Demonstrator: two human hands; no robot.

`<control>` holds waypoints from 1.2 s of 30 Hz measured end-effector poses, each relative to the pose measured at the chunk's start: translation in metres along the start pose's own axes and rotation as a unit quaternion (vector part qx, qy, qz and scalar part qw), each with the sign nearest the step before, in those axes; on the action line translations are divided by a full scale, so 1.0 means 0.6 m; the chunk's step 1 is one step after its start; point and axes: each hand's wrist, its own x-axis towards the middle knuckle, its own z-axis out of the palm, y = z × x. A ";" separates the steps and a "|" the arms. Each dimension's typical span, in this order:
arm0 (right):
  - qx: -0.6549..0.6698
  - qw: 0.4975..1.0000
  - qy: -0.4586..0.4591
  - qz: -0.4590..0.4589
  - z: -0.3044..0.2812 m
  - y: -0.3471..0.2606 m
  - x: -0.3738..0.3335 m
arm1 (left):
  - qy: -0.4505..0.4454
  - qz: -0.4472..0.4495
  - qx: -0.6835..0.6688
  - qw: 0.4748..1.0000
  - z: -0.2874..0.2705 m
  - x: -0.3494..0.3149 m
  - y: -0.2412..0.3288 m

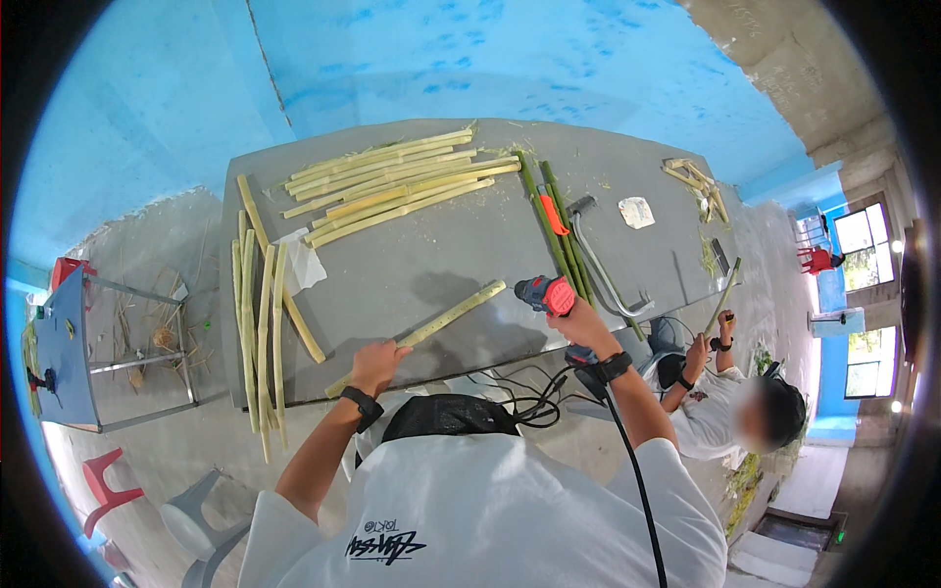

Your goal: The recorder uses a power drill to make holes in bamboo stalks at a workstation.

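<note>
Running this from a distance, I've got both hands busy on my feed: the left hand (375,367) is curled snugly around a pale stick (456,316), and the right hand (588,331) is wrapped around the grip of a blue and red drill (532,291). The stick lies slantwise over the front part of the grey counter (402,255), its far end right by the drill's nose; can't tell from here if they actually touch. For anyone into labels: the white shirt (470,500) has bold black lettering (388,542) that sits upside down to me, and there's some faint scrawl up on the bare wall (784,73). Any marking on the drill is too small for me to read. More pale sticks (392,183) are lined up along the back, others down the left, and green stalks (530,181) lie beyond the drill near an orange tool (553,216). Over on the right, a co-worker (706,416) is gripping a green stalk too.
</note>
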 end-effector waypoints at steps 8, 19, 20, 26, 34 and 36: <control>-0.025 0.998 -0.025 0.052 0.023 0.020 0.029 | -0.004 -0.017 -0.007 1.000 -0.002 -0.002 -0.002; -0.029 0.998 -0.033 0.040 0.021 0.004 0.034 | -0.041 -0.034 -0.033 0.998 -0.013 -0.003 0.003; -0.024 0.997 -0.041 0.053 0.022 -0.003 0.032 | -0.041 -0.035 -0.033 0.998 -0.014 -0.004 0.003; -0.031 0.998 -0.036 0.044 0.025 0.003 0.038 | -0.032 -0.021 -0.031 0.999 -0.012 -0.002 0.005; 0.011 0.996 -0.060 0.061 0.016 -0.025 0.034 | -0.037 -0.026 -0.032 0.998 -0.010 -0.001 0.003; 0.011 0.996 -0.064 0.060 0.015 -0.023 0.038 | -0.037 -0.024 -0.030 0.999 -0.011 -0.001 0.003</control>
